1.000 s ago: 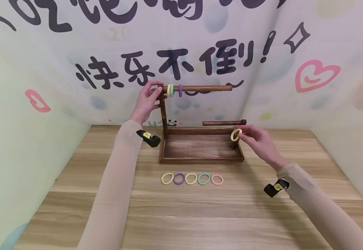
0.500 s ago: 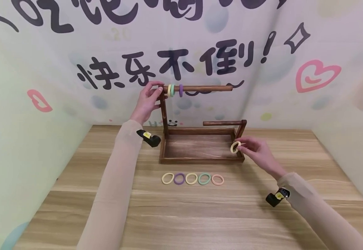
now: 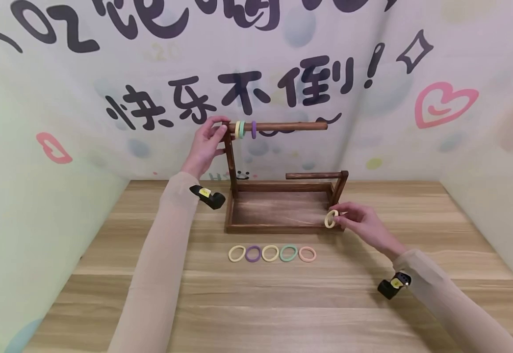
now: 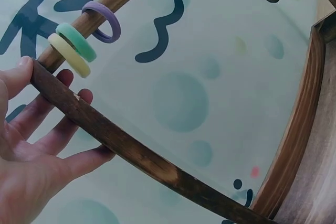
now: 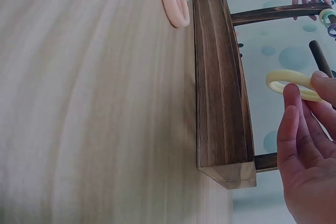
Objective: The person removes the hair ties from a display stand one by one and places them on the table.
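My right hand (image 3: 364,223) pinches a pale yellow hair tie (image 5: 286,78) between thumb and fingertips, at the front right corner of a dark wooden rack (image 3: 285,229). At the rack's upper left, my left hand (image 3: 205,142) grips the top of the tall post (image 4: 113,135), thumb on one side and fingers on the other. Around the long upper bar (image 3: 298,126) hang a yellow hair tie (image 4: 69,55), a mint one (image 4: 76,42) close beside it, and a purple one (image 4: 107,22) a little apart. The short lower bar (image 3: 311,175) carries nothing.
Several hair ties lie in a row on the table before the rack: yellow (image 3: 237,261), purple (image 3: 247,259), another yellow (image 3: 270,261), mint (image 3: 289,261) and pink (image 3: 307,261). A printed cloth wall (image 3: 261,59) stands close behind the rack.
My right hand has moved down, with the yellow hair tie, from beside the lower bar's end to the front right corner of the rack. The left hand stays on the post.
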Available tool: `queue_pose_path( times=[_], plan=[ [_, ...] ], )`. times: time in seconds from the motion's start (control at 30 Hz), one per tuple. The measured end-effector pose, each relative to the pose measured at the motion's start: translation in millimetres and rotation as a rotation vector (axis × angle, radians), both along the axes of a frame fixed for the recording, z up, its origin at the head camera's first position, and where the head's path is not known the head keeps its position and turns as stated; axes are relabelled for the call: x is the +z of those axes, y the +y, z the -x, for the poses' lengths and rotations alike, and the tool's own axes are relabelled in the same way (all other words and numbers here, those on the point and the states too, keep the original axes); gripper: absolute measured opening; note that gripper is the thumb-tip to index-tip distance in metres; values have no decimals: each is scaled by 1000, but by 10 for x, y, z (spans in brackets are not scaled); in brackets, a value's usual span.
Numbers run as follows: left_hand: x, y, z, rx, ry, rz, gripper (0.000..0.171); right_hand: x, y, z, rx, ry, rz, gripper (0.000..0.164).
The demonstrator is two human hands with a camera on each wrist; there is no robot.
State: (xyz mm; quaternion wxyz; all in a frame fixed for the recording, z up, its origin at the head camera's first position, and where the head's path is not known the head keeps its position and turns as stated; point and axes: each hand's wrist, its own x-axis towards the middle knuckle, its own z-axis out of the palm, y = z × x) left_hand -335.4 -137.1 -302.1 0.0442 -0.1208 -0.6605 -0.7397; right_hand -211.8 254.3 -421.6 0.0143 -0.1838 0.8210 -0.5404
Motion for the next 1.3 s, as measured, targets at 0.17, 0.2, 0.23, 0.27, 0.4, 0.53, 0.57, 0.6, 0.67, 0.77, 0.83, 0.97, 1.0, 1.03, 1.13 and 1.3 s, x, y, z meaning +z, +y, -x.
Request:
queue_pose_path(
  times=[0.17, 0.2, 0.23, 0.27, 0.4, 0.53, 0.57, 0.6, 0.67, 0.77, 0.83, 0.97, 1.0, 1.03, 1.13, 1.3],
  plan=[
    [9, 77, -12, -25, 1, -2, 20, -30, 43, -33, 3, -8, -26, 28],
    [5, 88, -11, -24, 4, -2, 20, -35, 53, -41, 2, -14, -26, 29],
    [-1, 96, -5, -21, 5, -7, 19, -39, 63, -51, 1, -19, -26, 29],
    [-7, 102, -3, -18, 10, -7, 19, -43, 73, -61, -1, -22, -23, 29],
    [-35, 75, -19, 10, 12, -7, 16, -65, 102, -89, 21, -35, -3, 30],
    [-47, 16, -44, 30, 9, -12, 16, -74, 120, -113, 44, -42, -7, 29],
    [-45, 2, -48, 34, 12, -12, 16, -71, 120, -119, 45, -45, -18, 29],
    [-42, -10, -52, 38, 16, -11, 16, -69, 118, -125, 51, -52, -25, 29],
    [-27, -22, -65, 44, 22, -10, 16, -61, 109, -136, 68, -70, -54, 30],
    [-4, -14, -76, 50, 20, -4, 16, -67, 97, -149, 125, -117, -76, 31],
    [6, -6, -77, 54, 18, -2, 16, -80, 91, -156, 173, -153, -77, 33],
    [3, -17, -79, 49, 22, 4, 16, -132, 82, -165, 252, -203, -63, 33],
    [1, -24, -81, 47, 22, 5, 16, -146, 80, -167, 266, -210, -63, 33],
    [-2, -30, -82, 43, 20, 4, 16, -160, 77, -170, 279, -209, -65, 32],
    [-13, -37, -80, 37, 12, 8, 17, -191, 65, -180, 303, -211, -67, 31],
    [-12, -11, -64, 31, 17, -3, 17, -181, 46, -194, 337, -223, -114, 30]
  ],
)
